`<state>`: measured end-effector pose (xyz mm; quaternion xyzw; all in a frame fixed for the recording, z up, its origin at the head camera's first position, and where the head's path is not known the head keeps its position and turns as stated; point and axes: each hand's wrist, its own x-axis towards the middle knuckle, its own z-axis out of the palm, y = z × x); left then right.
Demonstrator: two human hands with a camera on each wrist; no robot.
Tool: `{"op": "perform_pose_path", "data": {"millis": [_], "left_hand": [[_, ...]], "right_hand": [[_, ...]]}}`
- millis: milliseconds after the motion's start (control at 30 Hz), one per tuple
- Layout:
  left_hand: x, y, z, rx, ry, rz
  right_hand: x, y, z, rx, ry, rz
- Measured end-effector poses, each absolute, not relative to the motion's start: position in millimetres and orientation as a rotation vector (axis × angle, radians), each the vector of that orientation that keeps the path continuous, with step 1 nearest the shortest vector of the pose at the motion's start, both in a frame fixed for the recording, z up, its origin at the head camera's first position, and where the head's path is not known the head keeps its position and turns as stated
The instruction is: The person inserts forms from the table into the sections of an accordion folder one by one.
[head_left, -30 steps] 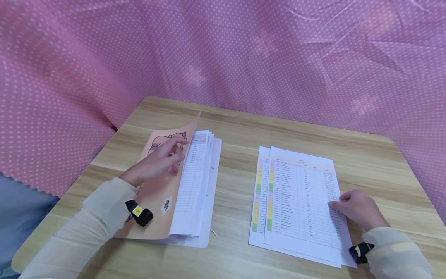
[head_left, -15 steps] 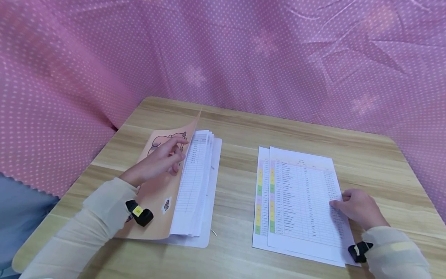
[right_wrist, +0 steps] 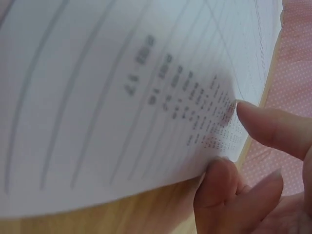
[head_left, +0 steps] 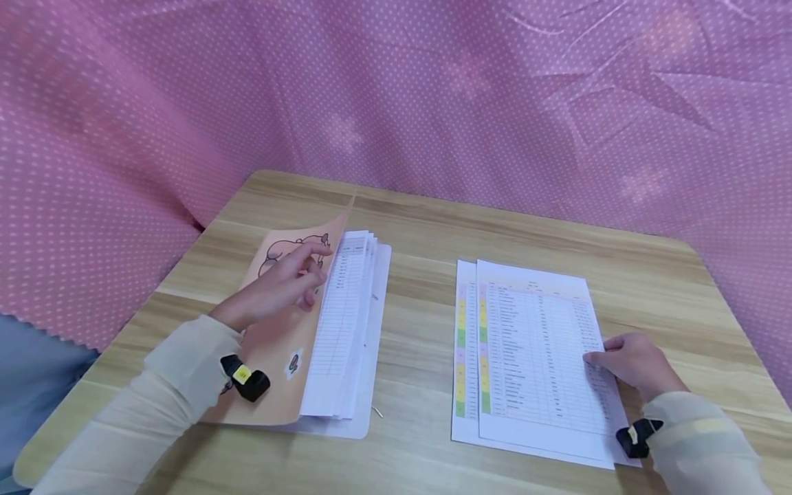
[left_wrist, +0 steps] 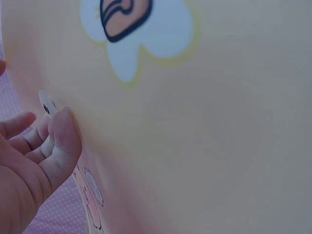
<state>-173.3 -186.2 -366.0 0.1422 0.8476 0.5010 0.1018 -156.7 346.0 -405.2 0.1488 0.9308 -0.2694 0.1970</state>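
On the left lies a folder with an orange cartoon cover (head_left: 281, 385), its right edge raised off a stack of white printed sheets (head_left: 337, 330). My left hand (head_left: 287, 282) rests against the outside of that cover, index finger reaching to its edge. The left wrist view shows the thumb (left_wrist: 66, 131) touching the cover, with the fingers loosely bent beside it. Over on the right are two overlapping table printouts with coloured columns. My right hand (head_left: 637, 364) pinches the upper sheet (head_left: 538, 364) at its right edge, thumb on top; its side is lifted a little.
A tiny thin piece (head_left: 377, 412) lies on the wooden table (head_left: 414, 344) near the folder's lower right corner. The lower printout (head_left: 464, 433) shows along the left of the upper one. A pink dotted cloth (head_left: 396, 103) hangs behind the table.
The two printouts have turned slightly, their lower ends shifting right with my right hand at the edge. My left hand and the folder cover stay as they were.
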Motion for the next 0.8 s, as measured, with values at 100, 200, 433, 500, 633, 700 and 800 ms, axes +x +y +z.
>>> {"op": "perform_pose_path", "data": {"millis": [100, 200, 433, 500, 633, 700, 800], "left_hand": [[-173.9, -186.5, -366.5, 0.421, 2.493, 1.487], [-174.4, -186.6, -367.1, 0.415, 2.483, 1.493], [-174.1, -185.7, -366.6, 0.395, 2.484, 1.490], [-173.9, -185.1, -366.5, 0.390, 2.481, 1.491], [-173.4, -184.1, -366.3, 0.383, 2.476, 1.489], [-173.0, -184.1, -366.1, 0.382, 2.480, 1.484], [-172.4, -184.4, -365.7, 0.381, 2.489, 1.477]], "right_hand": [[-156.5, 347.2, -405.6, 0.435, 2.596, -0.782], [-155.2, 348.2, -406.3, 0.456, 2.602, -0.787], [-152.8, 347.1, -411.7, 0.454, 2.653, -0.800], [-151.1, 347.2, -413.4, 0.408, 2.659, -0.839], [-145.0, 345.4, -409.1, 0.290, 2.625, -0.975], [-142.5, 343.6, -403.9, 0.246, 2.598, -1.038], [-140.8, 340.5, -397.3, 0.206, 2.576, -1.108]]}}
